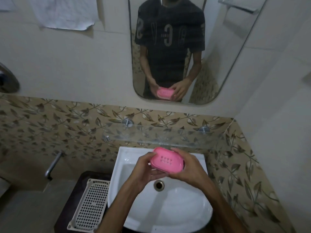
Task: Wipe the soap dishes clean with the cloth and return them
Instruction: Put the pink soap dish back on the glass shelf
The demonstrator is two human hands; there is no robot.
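A pink soap dish (pixel 165 161) with small drain holes is held over the back of the white sink (pixel 185 207), tilted toward me. My left hand (pixel 144 169) grips its left end with fingers curled under it. My right hand (pixel 186 167) grips the right end, fingers wrapped over the rim. No cloth shows anywhere in the view. The mirror (pixel 176 47) reflects both hands and the dish.
A glass shelf (pixel 168 135) on two chrome mounts hangs just above the sink. A white slotted tray (pixel 89 204) lies on a dark stand to the left. A chrome tap (pixel 53 163) juts from the left wall. The drain (pixel 159 184) sits below my hands.
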